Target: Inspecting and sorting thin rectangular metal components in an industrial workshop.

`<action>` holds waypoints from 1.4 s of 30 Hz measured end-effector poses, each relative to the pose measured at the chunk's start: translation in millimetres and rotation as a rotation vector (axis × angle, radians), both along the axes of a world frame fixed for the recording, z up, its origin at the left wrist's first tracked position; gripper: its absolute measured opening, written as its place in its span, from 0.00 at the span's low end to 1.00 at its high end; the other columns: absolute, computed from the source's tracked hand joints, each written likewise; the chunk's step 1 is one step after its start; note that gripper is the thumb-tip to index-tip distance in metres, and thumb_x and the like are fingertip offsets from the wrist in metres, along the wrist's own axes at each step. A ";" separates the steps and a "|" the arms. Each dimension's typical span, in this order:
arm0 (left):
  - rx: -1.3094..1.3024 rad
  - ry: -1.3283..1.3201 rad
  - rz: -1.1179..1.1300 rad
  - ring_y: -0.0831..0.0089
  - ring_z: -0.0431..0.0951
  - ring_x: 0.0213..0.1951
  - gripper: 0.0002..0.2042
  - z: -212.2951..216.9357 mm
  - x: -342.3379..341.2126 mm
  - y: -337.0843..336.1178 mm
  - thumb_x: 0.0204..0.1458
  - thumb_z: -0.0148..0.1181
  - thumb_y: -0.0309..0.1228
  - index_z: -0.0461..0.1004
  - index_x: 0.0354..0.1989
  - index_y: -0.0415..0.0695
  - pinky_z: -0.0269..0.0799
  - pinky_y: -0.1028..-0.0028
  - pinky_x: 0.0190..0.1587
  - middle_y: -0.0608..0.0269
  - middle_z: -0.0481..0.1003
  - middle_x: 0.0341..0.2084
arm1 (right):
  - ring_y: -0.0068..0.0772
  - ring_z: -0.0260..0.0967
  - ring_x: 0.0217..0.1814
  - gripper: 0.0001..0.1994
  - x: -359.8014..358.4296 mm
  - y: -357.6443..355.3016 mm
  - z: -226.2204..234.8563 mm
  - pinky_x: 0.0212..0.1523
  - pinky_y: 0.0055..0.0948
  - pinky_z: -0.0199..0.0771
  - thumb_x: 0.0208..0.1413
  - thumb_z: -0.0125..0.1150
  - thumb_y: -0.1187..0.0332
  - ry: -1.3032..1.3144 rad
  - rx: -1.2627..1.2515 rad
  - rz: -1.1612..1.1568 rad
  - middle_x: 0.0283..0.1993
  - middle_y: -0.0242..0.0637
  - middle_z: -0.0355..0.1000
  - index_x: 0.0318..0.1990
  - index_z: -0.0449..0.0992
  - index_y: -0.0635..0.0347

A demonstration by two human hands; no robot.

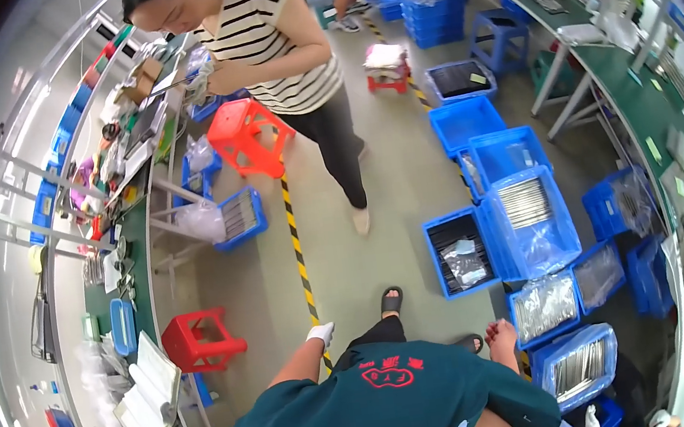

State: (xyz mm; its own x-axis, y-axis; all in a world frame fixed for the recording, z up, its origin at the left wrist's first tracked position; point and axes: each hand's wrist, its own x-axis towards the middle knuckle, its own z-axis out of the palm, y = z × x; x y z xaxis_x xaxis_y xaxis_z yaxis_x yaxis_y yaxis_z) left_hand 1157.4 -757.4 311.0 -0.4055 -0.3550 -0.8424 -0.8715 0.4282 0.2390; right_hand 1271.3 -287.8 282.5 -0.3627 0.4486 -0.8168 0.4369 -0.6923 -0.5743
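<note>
My left arm reaches forward from a dark green sleeve. My left hand (321,335) wears a white glove, and its finger pose is too small to make out. Bare and apart from the other, my right hand (501,337) has loose fingers and nothing visible in it. Nearest to that hand is a blue crate (544,308) of plastic-wrapped parts. Another blue crate (575,366), lined with film and filled with thin metal-looking pieces, lies just beyond it. Red stool (203,341) stands to the left of my gloved hand. Both my feet, in dark sandals (391,300), show on the floor.
Ahead, a person in a striped top (268,42) handles something small beside a red stool (250,135). Blue crates (528,219) line the right side. Green workbenches (650,121) flank both sides; yellow-black tape (293,237) marks the floor. Someone's white-gloved hand (592,421) shows at lower right.
</note>
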 end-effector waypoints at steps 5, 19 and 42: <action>0.179 -0.056 0.415 0.79 0.52 0.10 0.10 -2.0 -14.8 -62.4 0.53 0.46 0.43 0.65 0.24 0.53 0.43 0.73 0.12 0.76 0.54 0.11 | 0.27 0.67 0.23 0.07 -94.2 -43.5 6.6 0.18 0.26 0.67 0.62 0.45 0.64 0.043 0.079 0.157 0.27 0.35 0.69 0.39 0.65 0.57; 0.287 0.193 -0.178 0.63 0.67 0.18 0.14 -114.4 -30.8 -131.7 0.55 0.46 0.43 0.70 0.35 0.45 0.58 0.64 0.18 0.64 0.68 0.15 | 0.30 0.63 0.16 0.13 -78.7 14.4 -48.1 0.12 0.31 0.62 0.63 0.42 0.62 -0.430 0.227 0.261 0.22 0.40 0.67 0.32 0.64 0.62; 0.412 0.228 0.459 0.62 0.67 0.19 0.16 -56.7 -402.9 -24.4 0.55 0.46 0.46 0.70 0.33 0.46 0.59 0.62 0.20 0.62 0.68 0.17 | 0.27 0.69 0.22 0.11 -544.9 34.0 -31.9 0.17 0.27 0.71 0.62 0.45 0.61 -0.171 0.190 0.361 0.29 0.37 0.71 0.39 0.68 0.60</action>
